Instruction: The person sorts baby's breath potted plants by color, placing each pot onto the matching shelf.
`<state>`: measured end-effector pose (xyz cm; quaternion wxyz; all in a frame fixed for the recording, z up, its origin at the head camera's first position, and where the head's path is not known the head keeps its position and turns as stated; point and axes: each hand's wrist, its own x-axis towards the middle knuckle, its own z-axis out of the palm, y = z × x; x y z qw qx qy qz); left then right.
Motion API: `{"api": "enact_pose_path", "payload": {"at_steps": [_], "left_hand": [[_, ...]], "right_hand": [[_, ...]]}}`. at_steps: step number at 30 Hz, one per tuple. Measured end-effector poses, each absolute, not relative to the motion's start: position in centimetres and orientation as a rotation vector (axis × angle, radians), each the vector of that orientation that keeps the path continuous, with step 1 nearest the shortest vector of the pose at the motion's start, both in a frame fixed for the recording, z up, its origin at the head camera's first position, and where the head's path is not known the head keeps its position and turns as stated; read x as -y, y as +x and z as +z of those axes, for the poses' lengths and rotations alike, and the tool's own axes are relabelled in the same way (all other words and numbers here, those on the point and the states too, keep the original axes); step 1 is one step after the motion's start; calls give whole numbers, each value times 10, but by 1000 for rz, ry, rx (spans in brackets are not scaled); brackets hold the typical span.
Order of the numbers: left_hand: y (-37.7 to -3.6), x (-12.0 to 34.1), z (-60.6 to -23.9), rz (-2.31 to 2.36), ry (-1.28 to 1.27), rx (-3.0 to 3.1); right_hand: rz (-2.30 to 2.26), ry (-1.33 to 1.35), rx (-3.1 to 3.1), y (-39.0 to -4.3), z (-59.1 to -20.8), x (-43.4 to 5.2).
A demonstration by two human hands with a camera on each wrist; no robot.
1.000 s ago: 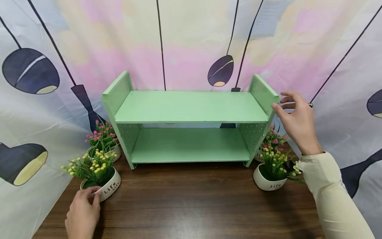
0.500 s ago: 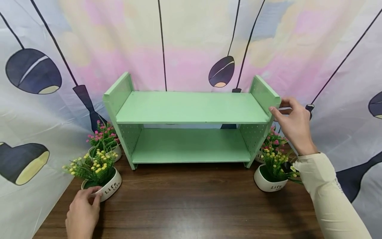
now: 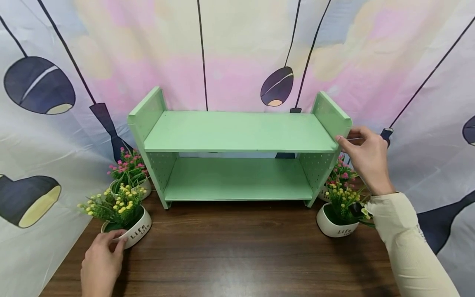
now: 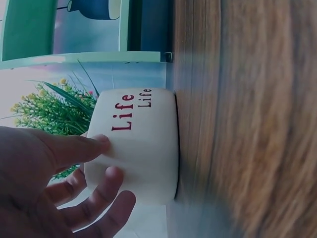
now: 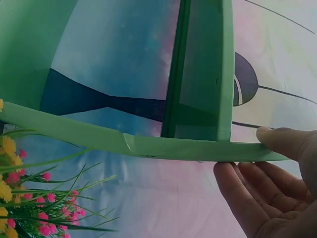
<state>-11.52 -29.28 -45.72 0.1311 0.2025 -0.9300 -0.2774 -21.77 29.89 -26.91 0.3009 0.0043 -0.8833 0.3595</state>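
On the wood-grain table (image 3: 237, 251), left hand (image 3: 102, 264) grips a smooth rounded pot (image 3: 135, 231).

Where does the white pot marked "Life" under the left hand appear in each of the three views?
Head: the pot sits lower left, left hand on it.
Left wrist: the pot fills the centre, thumb and fingers gripping it.
Right wrist: not in view.
Shared landmark: the green shelf.
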Motion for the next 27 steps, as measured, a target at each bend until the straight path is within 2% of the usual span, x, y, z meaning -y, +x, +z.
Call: {"api": "enact_pose_path", "payload": {"at_steps": [13, 27], "left_hand": [[-115, 298, -450, -770, 523, 2766], [-103, 286, -447, -779, 327, 2745]], "right_hand": [[1025, 24, 2239, -222, -277, -299], [1053, -14, 2182, -225, -281, -296]]}}
